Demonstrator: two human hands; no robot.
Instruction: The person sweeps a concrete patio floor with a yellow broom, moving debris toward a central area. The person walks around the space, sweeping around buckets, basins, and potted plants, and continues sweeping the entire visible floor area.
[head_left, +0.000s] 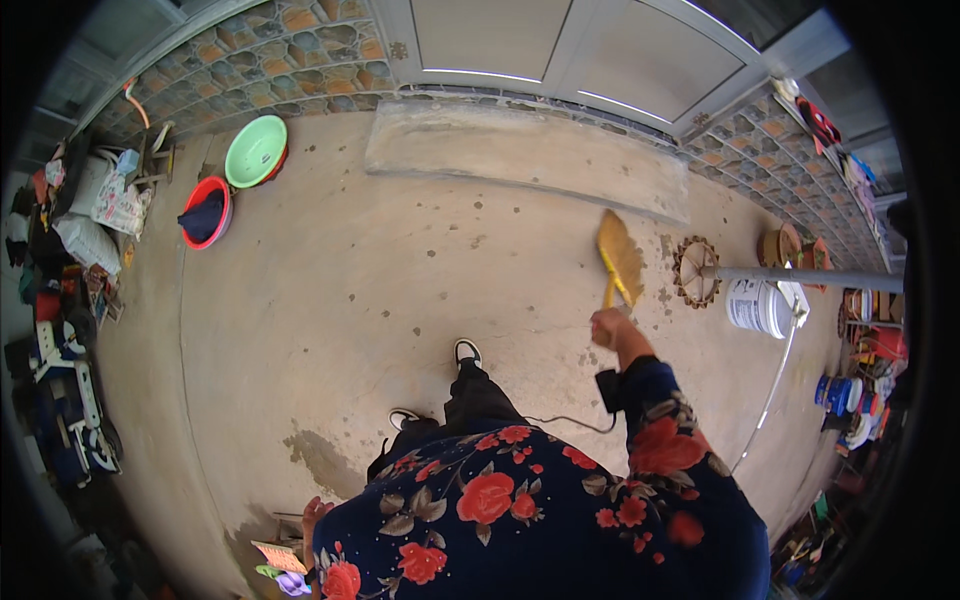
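Note:
My right hand (613, 330) is closed round the handle of a short broom (621, 262). The broom's brown bristle head points away from me, over the concrete floor right of centre. Down at my left side, my left hand (316, 510) shows only in part beside my body, its fingers bent and nothing seen in them. A low stool or rack with an orange printed item (279, 556) and a purple thing (292, 583) is close to it.
Green (256, 151) and red (205, 213) basins stand at the far left. A concrete step (525, 150) lies before the doors. On the right are a rusty toothed wheel (696, 271) under a pole, a white bucket (754, 307) and flower pots. A scooter (82, 405) and bags line the left side.

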